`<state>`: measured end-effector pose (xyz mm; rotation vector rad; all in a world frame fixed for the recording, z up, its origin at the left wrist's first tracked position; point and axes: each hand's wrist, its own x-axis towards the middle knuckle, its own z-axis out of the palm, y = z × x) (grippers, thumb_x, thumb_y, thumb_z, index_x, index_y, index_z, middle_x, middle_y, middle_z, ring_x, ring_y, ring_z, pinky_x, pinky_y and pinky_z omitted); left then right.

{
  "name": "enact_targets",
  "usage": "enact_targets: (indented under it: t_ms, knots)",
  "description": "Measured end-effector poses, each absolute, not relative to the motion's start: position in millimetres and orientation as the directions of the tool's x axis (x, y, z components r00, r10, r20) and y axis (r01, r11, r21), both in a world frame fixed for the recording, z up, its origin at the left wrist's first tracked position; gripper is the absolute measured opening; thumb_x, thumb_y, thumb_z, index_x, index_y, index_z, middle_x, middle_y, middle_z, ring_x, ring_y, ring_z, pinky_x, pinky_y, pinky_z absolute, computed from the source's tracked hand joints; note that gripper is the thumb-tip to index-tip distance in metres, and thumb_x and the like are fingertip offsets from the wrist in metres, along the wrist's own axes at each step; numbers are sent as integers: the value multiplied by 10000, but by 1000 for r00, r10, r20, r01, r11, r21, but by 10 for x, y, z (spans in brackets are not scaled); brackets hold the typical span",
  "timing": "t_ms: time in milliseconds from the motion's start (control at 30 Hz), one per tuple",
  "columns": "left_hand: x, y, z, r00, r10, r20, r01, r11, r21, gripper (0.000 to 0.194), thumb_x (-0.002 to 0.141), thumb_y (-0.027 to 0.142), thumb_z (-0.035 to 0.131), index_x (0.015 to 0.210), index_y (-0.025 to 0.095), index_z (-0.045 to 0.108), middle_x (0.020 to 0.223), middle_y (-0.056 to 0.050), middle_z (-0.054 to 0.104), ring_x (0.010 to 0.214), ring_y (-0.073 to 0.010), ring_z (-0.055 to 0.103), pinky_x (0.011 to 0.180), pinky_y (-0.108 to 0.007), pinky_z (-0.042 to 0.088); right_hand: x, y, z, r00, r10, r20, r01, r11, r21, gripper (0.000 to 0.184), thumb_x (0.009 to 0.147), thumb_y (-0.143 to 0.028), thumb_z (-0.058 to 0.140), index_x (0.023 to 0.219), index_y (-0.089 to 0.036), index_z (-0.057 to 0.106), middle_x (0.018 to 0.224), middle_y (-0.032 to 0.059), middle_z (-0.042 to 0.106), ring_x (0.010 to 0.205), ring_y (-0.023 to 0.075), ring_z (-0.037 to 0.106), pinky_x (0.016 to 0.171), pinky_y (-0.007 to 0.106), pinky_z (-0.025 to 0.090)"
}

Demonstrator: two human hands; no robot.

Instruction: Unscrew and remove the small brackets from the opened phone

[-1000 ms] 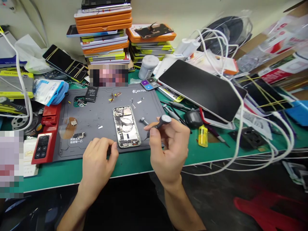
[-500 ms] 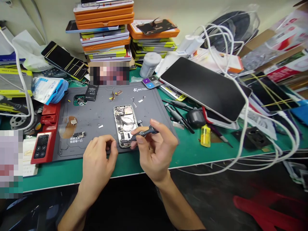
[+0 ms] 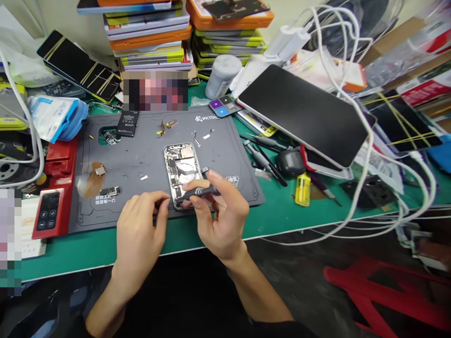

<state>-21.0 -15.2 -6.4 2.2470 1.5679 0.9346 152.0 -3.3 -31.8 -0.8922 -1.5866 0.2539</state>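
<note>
An opened phone [image 3: 181, 157] lies on the grey mat, its inner parts and metal frame bare. My right hand [image 3: 223, 213] is closed around a dark grey screwdriver [image 3: 207, 190], held at a slant with its tip end over the phone's lower part. Just beyond those fingers, the grey end of another tool [image 3: 205, 170] shows; whether the hand holds it too I cannot tell. At the phone's lower left edge, my left hand [image 3: 141, 225] is curled, thumb against forefinger. What sits between them, if anything, is hidden.
On the grey mat [image 3: 141, 155] lie a black battery [image 3: 127, 123], a small camera module [image 3: 110, 191] and loose bits. A red device [image 3: 52, 206] borders it on the left. Rightward are screwdrivers [image 3: 260, 157], a large black-screened tablet [image 3: 306, 112] and white cables [image 3: 352, 206]. Stacked boxes [image 3: 148, 37] stand behind.
My right hand has moved left, bringing the screwdriver from beside the phone to over its lower part, and the screwdriver now slants leftward. My left hand keeps its curl. The view has tipped down slightly.
</note>
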Motion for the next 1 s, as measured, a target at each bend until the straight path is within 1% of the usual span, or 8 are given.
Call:
enact_targets:
  t_ms: [167,333,600,667,733,800,867,1000]
  knots:
    - [-220,-154,-53,234,904,358,728,-407,552,60,1125,215,623,1162,227,668,994,15,745,852,-160,632,803,-325,491,1525,-30,-320,31,669,743,380,680,-628,713,1066,-77,624,1687,-323,373,1281,86,754,1085,201,818,976,470,755]
    - [-210,-147,-49,251,892,375,710,-433,555,75,1116,201,634,1164,221,688,1083,-16,760,948,-183,654,867,-341,504,1513,-9,-333,-12,663,749,407,687,-602,751,1050,-34,625,1695,-313,359,1299,87,755,1135,204,810,972,439,756]
    - [-195,-137,-64,245,896,370,714,-425,556,68,1119,193,622,1155,222,672,1077,-10,746,940,-179,639,860,-343,500,1495,20,-311,-54,636,770,465,698,-544,751,1053,6,572,1702,-285,331,1316,101,755,1137,199,787,895,376,753]
    - [-198,-137,-64,246,896,368,715,-425,555,65,1122,195,617,1155,225,664,1083,-8,744,938,-179,634,860,-345,496,1492,38,-263,-93,617,782,524,698,-488,701,1066,-25,578,1684,-265,353,1228,80,785,1060,186,788,825,331,741]
    - [-201,-139,-60,248,896,369,714,-426,555,61,1124,191,610,1149,227,652,1089,-7,742,937,-178,629,860,-345,491,1489,58,-207,-126,605,787,594,681,-428,645,1061,-58,627,1635,-259,414,1075,36,802,878,166,761,715,297,703]
    - [-205,-142,-56,248,897,367,713,-425,558,62,1123,181,607,1140,229,642,1090,-5,738,936,-177,624,859,-343,488,1486,73,-156,-144,607,782,645,656,-391,587,1041,-74,680,1564,-259,485,967,4,793,750,152,710,659,291,663]
    - [-207,-144,-54,248,896,368,713,-426,557,66,1120,172,608,1130,231,634,1083,-4,734,934,-177,620,856,-341,485,1485,78,-119,-153,612,776,658,649,-382,556,1029,-76,703,1521,-256,514,965,2,800,760,155,720,689,300,661]
    - [-209,-141,-56,251,894,372,717,-430,549,65,1119,172,607,1137,229,633,1080,-8,733,935,-182,621,851,-343,485,1496,69,-91,-153,622,768,644,653,-400,570,1005,-48,711,1509,-240,526,1102,36,824,929,177,772,812,325,686]
